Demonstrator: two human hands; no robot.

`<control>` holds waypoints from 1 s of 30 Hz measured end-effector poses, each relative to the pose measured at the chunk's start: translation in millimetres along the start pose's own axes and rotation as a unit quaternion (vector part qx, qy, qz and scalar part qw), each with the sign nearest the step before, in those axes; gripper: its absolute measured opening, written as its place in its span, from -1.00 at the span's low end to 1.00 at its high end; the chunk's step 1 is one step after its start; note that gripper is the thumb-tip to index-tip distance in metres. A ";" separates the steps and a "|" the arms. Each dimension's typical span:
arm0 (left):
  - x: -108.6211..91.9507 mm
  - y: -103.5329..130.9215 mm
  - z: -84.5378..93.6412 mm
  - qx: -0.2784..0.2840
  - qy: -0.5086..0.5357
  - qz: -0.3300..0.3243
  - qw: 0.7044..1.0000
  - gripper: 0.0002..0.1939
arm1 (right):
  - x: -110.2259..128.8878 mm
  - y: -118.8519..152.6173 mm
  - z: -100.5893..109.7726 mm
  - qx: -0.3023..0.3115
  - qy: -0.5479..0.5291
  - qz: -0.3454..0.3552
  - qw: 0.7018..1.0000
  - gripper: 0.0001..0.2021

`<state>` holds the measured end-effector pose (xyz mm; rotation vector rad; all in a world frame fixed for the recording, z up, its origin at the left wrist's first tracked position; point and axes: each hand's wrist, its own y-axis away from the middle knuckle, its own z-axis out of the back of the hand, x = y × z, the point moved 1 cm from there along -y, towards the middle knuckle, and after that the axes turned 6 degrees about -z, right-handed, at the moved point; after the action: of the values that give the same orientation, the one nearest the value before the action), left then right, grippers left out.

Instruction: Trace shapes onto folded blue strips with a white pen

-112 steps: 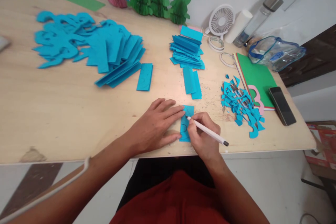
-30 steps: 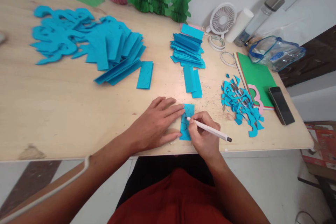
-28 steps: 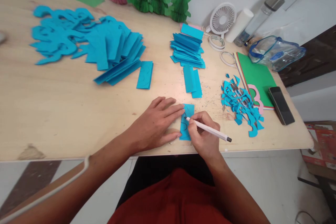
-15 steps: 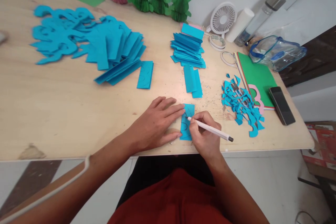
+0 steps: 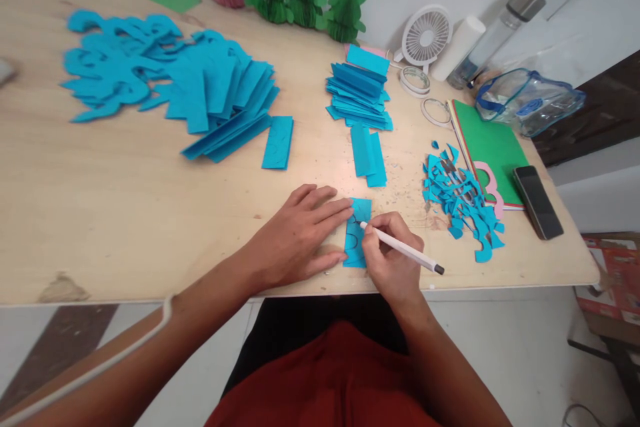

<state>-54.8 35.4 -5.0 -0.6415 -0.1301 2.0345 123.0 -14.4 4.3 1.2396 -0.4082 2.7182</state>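
Note:
A small blue paper piece (image 5: 356,255) lies near the table's front edge, with dark curved lines drawn on it. My left hand (image 5: 300,233) rests flat with fingers spread, its fingertips and thumb touching the paper's left side. In a writing grip, my right hand (image 5: 395,257) holds a white pen (image 5: 407,251) with a dark end; the tip meets the paper near the drawn lines. Beyond the hands lie two blank-looking blue strips (image 5: 367,155) and another blue strip (image 5: 277,142) with faint drawn lines.
A heap of blue cut-outs and folded strips (image 5: 210,83) covers the left. Behind is a stack of blue strips (image 5: 357,93). To the right lie blue scraps (image 5: 457,190), a phone (image 5: 537,201), green sheets (image 5: 493,150) and tape rolls (image 5: 415,80). A fan (image 5: 426,37) stands at the wall.
The pen and my right hand have shifted very slightly to the right over the paper. My left hand stays in place on it.

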 end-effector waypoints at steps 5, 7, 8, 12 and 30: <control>0.1 0.2 -0.2 0.001 -0.004 -0.006 1.000 -0.52 | -0.4 0.5 -0.1 0.014 -0.003 0.003 1.000 -0.95; 0.2 0.5 -0.6 0.001 -0.006 -0.007 1.000 -0.51 | -1.1 0.5 -0.3 0.009 -0.006 -0.001 1.000 -0.96; 0.2 0.6 -0.9 0.000 -0.007 -0.006 1.000 -0.51 | -1.3 0.3 -0.4 0.008 -0.005 -0.002 1.000 -0.95; 0.0 0.8 -1.5 -0.004 -0.008 -0.004 1.000 -0.51 | 0.2 -0.5 -1.0 -0.002 0.005 0.004 1.000 -0.95; -5.4 -0.7 4.7 -0.017 0.010 0.014 1.000 -0.45 | 0.9 -2.9 2.2 -0.021 -0.095 -0.014 0.995 -0.81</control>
<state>-54.4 32.1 1.4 -0.6889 -0.1452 2.0570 124.7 -12.3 7.0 1.4849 -0.4626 2.5641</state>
